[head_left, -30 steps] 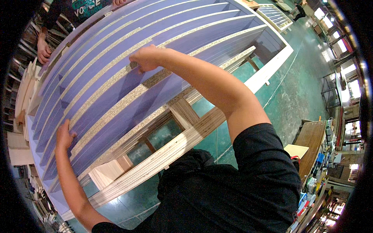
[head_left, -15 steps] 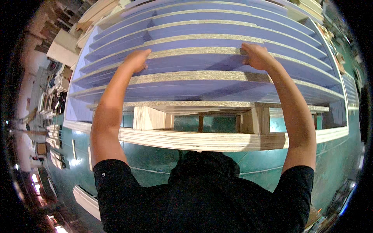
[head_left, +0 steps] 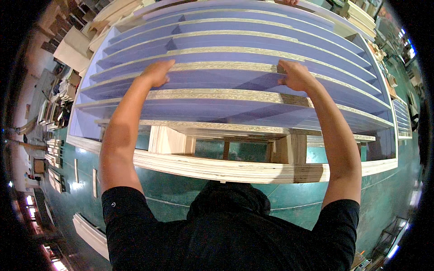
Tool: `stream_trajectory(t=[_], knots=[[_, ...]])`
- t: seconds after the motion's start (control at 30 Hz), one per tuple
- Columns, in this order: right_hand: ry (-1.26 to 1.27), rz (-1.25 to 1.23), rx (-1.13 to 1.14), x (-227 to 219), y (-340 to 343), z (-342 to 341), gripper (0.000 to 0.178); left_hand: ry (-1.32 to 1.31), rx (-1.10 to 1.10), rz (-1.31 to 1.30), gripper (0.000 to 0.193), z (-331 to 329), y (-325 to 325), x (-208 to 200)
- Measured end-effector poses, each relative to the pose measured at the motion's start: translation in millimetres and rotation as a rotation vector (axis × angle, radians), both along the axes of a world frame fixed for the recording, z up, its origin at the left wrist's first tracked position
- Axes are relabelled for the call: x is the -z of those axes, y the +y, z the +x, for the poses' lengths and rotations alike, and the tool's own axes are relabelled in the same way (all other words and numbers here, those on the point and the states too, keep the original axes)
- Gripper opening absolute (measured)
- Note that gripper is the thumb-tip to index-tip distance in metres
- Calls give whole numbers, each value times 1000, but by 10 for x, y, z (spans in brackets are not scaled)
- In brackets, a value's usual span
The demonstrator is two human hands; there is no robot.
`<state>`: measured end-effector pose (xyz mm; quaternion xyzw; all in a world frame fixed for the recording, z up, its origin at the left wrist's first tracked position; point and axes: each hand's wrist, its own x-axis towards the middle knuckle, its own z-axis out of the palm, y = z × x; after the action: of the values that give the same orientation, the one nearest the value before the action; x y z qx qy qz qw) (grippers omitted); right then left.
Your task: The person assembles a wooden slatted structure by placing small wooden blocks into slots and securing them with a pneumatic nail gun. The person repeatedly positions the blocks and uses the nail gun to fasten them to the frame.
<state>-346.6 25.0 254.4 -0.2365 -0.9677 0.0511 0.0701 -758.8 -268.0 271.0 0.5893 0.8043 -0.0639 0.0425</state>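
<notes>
Both arms reach forward over a large wooden frame (head_left: 217,170) holding several long lilac-blue boards in a row, their raw particleboard edges facing up. My left hand (head_left: 156,74) is closed around the edge of one board (head_left: 226,67), left of its middle. On the same board, further right, my right hand (head_left: 296,76) grips with fingers on the far side and thumb on the near side. Another board (head_left: 217,94) stands just nearer to me, its edge parallel. Parts of the fingers are hidden behind the board's edge.
At the far edge another person's hand (head_left: 290,2) shows in part. Light wooden blocks (head_left: 167,140) sit between the nearest board and the front rail. Stacked timber strips (head_left: 90,232) lie on the green floor (head_left: 167,194) at left. A wood stack (head_left: 359,20) stands far right.
The view has shifted slightly, so the frame and boards sit a little lower and further left. Both hands remain on the same board. Another person's hand now shows at the far edge.
</notes>
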Motion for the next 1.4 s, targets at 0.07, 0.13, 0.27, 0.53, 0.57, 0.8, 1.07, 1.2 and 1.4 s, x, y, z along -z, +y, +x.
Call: stream_trajectory(t=[0.07, 0.13, 0.27, 0.53, 0.57, 0.8, 1.07, 1.2, 1.4], knots=[[-87, -41, 13, -57, 2, 11, 40, -15, 18, 46, 63, -19, -57, 7], [-155, -89, 47, -137, -46, 1, 43, -48, 35, 75, 57, 67, -24, -37], [-183, -180, 84, -155, -49, -43, 50, -32, 48, -29, 46, 16, 32, -90], [-103, -70, 90, -48, -25, 96, 57, -9, 258, 108, 44, -145, 76, 90], [-228, -103, 138, -79, 20, 59, 65, -17, 258, 94, 44, -157, 81, 98], [440, 26, 187, -586, 261, -43, 45, -156, 255, 337, 51, 76, 331, -583], [45, 450, 369, -606, 701, 210, 68, 92, 481, 574, 70, 89, 957, -367], [-110, 165, 277, -329, 982, 335, 71, -57, 360, 283, 75, -108, 1174, -83], [-127, 39, 246, -223, 1178, 365, 52, -124, 353, 197, 72, -104, 1433, 57]])
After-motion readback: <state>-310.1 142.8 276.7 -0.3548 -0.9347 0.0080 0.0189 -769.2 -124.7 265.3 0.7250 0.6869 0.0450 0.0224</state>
